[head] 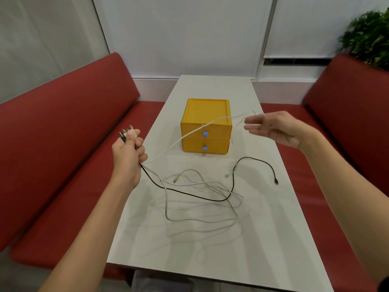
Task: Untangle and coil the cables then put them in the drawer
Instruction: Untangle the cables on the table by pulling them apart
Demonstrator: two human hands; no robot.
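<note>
My left hand point(128, 152) is raised over the table's left edge, fist closed around a bunch of cable plug ends that stick up above my fingers. From it a white cable point(185, 135) stretches up and right across the front of the yellow drawer box point(206, 125) toward my right hand point(273, 128), whose fingers are spread; the cable is blurred there and seems to slide over the fingers. A black cable point(233, 175) runs from my left fist across the table to a plug at the right. Loose white cables point(202, 199) lie tangled on the table. Both drawers look closed.
The white table point(210, 260) is narrow, with red bench seats point(63, 133) on both sides. The drawer box has two blue handles point(204, 134). A green plant point(370, 36) stands at the far right corner, and a white wall lies behind.
</note>
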